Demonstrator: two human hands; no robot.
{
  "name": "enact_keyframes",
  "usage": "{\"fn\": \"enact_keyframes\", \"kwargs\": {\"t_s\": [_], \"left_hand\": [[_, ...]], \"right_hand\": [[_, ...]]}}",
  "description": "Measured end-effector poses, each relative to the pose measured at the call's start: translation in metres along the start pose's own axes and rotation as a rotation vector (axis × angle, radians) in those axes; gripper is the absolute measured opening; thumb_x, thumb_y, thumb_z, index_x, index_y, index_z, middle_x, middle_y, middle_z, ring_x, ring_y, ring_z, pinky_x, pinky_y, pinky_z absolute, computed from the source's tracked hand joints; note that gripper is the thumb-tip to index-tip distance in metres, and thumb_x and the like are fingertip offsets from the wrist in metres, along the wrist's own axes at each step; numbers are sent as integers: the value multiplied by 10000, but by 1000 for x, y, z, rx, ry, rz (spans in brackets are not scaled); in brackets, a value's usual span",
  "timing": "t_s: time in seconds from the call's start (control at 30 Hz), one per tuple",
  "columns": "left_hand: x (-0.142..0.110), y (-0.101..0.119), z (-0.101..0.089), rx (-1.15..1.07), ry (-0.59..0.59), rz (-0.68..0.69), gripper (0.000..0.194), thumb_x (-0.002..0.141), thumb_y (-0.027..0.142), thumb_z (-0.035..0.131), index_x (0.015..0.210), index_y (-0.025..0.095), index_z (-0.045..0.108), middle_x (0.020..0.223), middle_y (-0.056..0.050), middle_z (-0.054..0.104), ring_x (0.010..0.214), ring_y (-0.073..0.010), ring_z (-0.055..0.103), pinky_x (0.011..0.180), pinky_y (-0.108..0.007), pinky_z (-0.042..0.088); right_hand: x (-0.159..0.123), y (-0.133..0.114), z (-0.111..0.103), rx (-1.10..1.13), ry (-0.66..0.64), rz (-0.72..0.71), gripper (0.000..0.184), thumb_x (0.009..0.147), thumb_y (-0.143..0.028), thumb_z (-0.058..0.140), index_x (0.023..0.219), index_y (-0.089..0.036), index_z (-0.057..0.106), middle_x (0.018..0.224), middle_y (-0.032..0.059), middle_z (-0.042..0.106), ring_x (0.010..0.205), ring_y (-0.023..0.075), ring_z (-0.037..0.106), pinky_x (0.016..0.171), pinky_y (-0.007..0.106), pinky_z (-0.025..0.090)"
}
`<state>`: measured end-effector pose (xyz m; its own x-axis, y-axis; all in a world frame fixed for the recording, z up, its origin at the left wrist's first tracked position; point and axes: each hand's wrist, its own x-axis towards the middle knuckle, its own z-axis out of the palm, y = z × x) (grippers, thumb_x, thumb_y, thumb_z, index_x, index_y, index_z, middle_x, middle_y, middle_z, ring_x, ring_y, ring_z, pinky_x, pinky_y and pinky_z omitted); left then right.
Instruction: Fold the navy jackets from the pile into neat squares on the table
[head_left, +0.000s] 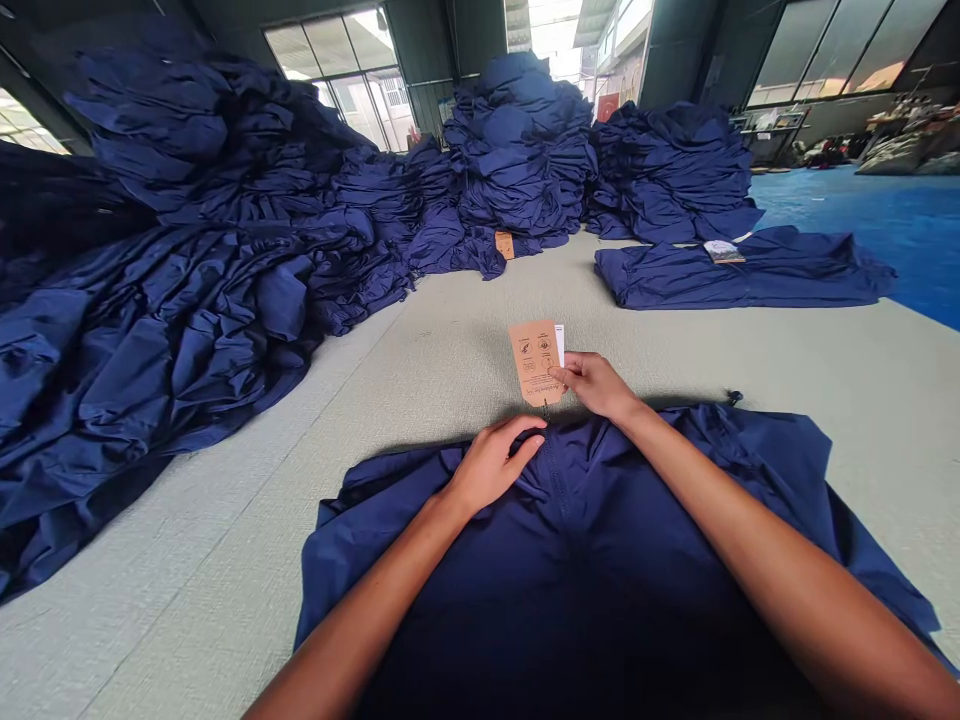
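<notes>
Observed at the grey-green cutting table (225,590): the two hands are apart, though only a short gap separates them. The right hand (592,385) pinches a kraft paper hang tag (532,362) by its lower right edge, with a white card (559,345) showing behind it. The tag stands near 12 o'clock from the wearer's chest, just above the collar end of a navy garment (600,560) spread flat on the table, and a zip line (553,465) runs down from beneath the tag. The left hand (491,465) lies on the garment beside the zip, fingers curled; whether it grips the cloth cannot be told. At 1 o'clock, a folded navy garment (742,272) carries a small printed card (724,251). Large heaps of navy garments (150,350) rise from 9 to 12 o'clock, with a second kraft tag (505,245) at the foot of one. Blue floor (847,230) shows at 2 o'clock.
</notes>
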<state>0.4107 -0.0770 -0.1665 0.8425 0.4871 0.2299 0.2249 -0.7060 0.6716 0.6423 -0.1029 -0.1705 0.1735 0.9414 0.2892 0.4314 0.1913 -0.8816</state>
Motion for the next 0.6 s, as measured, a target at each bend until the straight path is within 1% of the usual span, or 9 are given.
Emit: {"fn": "enact_keyframes", "kwargs": {"t_s": [0.07,0.13,0.3,0.4,0.47,0.53,0.6], "left_hand": [[0,2,0,-6,-6,-8,274,993,384,464,1191,269,614,1210,11,692,1076,-168,656,761,-229,536],[0,3,-1,-8,-11,-6,273,990,381,468,1191,270,616,1211,14,694,1081,-167,655,751,-224,533],[-1,6,-2,-4,-21,1,271,990,368,458,1189,272,615,1218,13,691,1096,-171,651,820,-244,535],[-2,4,0,5,-15,0,246,980,352,476,1168,276,615,1207,11,696,1122,-177,646,899,-273,523],[-2,1,1,3,15,-21,220,958,356,521,1138,273,615,1173,5,709,1106,-180,656,922,-286,518],[-1,-3,3,-1,60,-59,211,923,373,583,1097,259,616,1128,-8,722,1072,-188,672,922,-298,521],[0,-7,4,-6,98,-86,222,889,381,633,1061,241,621,1106,-26,730,1049,-200,682,925,-313,524]], "right_hand": [[0,0,0,-28,35,-4,289,874,-390,531,941,-159,689,802,45,716,709,179,641,674,287,494],[-1,-1,1,-60,49,-9,277,882,-383,531,938,-163,689,799,44,719,719,186,652,675,288,496],[-4,-11,5,-85,49,-33,263,893,-356,520,935,-163,694,830,49,735,742,194,664,686,290,497],[-7,-28,4,-66,-19,-73,275,892,-364,527,939,-162,707,885,49,742,804,200,668,738,301,502],[-11,-44,-2,-68,-81,-117,286,891,-377,539,933,-161,721,904,43,740,847,205,665,768,304,500],[-17,-63,-10,-111,-127,-136,295,886,-394,565,913,-157,739,879,31,736,846,207,659,764,299,496],[-29,-80,-16,-172,-166,-120,306,888,-404,583,913,-153,756,848,20,735,829,209,656,745,293,495]]}}
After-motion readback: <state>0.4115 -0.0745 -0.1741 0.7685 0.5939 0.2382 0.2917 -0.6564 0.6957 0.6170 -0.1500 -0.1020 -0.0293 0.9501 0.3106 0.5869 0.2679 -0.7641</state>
